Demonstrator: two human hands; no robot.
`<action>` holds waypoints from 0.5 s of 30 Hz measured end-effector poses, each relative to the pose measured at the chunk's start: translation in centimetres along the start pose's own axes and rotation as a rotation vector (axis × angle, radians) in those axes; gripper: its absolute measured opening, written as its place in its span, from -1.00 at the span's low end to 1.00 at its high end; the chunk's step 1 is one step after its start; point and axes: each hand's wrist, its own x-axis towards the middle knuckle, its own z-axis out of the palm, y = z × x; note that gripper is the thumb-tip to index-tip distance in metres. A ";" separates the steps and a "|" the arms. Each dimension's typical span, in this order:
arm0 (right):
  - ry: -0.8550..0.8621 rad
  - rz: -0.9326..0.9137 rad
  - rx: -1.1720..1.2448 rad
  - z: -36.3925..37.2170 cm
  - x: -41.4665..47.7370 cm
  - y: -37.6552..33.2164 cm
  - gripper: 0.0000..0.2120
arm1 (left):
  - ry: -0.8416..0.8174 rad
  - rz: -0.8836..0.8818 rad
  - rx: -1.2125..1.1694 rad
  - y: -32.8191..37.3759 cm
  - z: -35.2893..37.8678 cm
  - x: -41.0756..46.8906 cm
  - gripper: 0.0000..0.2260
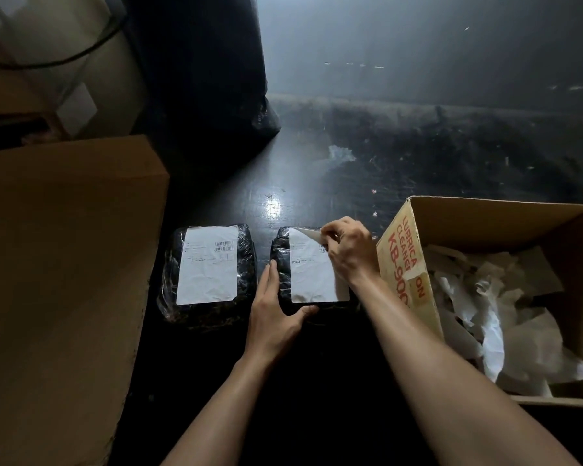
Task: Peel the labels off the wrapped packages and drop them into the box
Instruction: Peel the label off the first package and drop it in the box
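Two dark packages wrapped in clear film lie side by side on a black table. The left package (169, 280) carries a flat white label (209, 267). The right package (281, 260) has a white label (308, 274) whose far right corner is lifted and folded back. My right hand (349, 250) pinches that lifted corner. My left hand (273, 314) clasps the right package's near left corner, thumb along its front edge. To the right stands an open cardboard box (404, 260) with red print, holding several crumpled peeled labels (492, 317).
A large closed cardboard box (64, 264) stands at the left, close to the left package. A black plastic bag (209, 89) sits behind it. The dark table (401, 156) stretches away, dusty with paper scraps (340, 153). Pale boxes are stacked at the top left.
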 end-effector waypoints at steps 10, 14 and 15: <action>0.049 -0.020 0.018 0.0 -1.2 -0.4 -0.93 | 0.041 -0.019 -0.022 0.2 0.0 0.0 -0.01; -0.102 -0.007 -0.070 -0.7 0.9 -1.0 -0.93 | 0.020 -0.015 -0.026 0.1 -0.2 0.2 0.00; -0.138 -0.007 -0.094 -0.8 1.5 -1.0 -0.91 | 0.016 -0.013 -0.027 0.1 -0.3 0.2 0.00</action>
